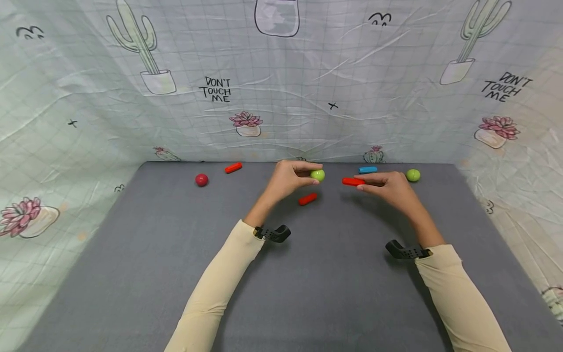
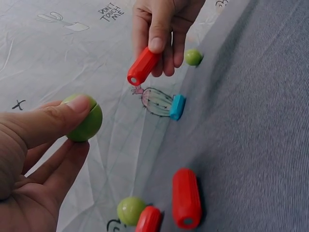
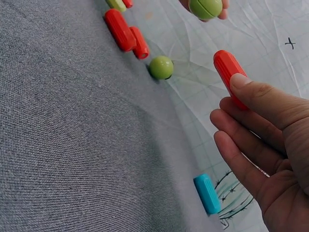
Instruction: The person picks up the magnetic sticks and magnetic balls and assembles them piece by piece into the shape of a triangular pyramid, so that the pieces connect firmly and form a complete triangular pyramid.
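Observation:
Between thumb and fingers my left hand [image 1: 286, 180] pinches a green ball [image 1: 318, 175] with a seam round it, raised above the table. To its right, my right hand [image 1: 389, 189] grips one end of a red ridged stick [image 1: 352, 181], whose free end points toward the ball. Ball and stick are apart. On the table below the left hand lies another red stick [image 1: 308, 199]. A blue stick [image 1: 368, 170] lies just behind the right hand, with a second green ball [image 1: 413, 175] beside that hand.
Farther left on the grey table [image 1: 145, 274] are a red ball [image 1: 202, 180] and a red stick [image 1: 233, 168]. In the right wrist view, another green ball [image 3: 161, 67] rests near red sticks [image 3: 120, 30]. A patterned cloth [image 1: 308, 73] hangs behind the table.

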Motion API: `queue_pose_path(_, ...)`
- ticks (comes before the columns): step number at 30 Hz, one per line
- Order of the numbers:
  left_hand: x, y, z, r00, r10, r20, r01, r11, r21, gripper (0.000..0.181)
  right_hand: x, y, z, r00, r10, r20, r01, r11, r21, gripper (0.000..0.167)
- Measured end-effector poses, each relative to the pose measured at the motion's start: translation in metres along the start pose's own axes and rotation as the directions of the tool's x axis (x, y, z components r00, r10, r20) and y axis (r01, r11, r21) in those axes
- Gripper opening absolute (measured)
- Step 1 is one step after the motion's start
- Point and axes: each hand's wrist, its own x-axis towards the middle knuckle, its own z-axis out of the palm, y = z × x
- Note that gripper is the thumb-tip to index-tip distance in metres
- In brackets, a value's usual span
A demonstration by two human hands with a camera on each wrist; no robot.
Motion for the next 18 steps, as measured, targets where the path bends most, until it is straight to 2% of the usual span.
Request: queue_pose_path(18,0.007,-0.003,0.017,0.999,0.008,0.039,-0.007,1.0,-0.026,0.037,0.0,-0.004,0.003,1.0,-0.025,-0.007,0.025,0.999,0.032,0.036)
